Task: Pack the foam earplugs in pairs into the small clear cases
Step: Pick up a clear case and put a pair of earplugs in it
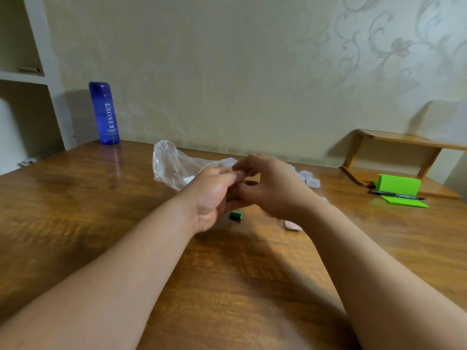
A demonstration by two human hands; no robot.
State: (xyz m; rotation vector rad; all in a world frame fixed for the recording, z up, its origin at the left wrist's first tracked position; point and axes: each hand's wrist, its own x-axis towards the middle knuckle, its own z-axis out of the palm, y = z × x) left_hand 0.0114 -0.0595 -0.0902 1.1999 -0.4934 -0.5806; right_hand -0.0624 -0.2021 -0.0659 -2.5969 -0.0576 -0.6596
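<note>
spotted one green foam earplug (236,215) lying loose on the table (101,218), mid-surface, between the two wrists. noted clear cases (308,178) clustered toward the far edge, behind the right hand (273,185). found it meeting the left hand (212,195), fingers curled, tips pressed together; cannot tell what is pinched. logged plastic bag (171,165) beyond, blue bottle (104,113) at far left corner.

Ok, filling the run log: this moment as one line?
left hand + right hand: joined above table, held item hidden | green earplug: loose on table | clear cases: behind right hand
</note>
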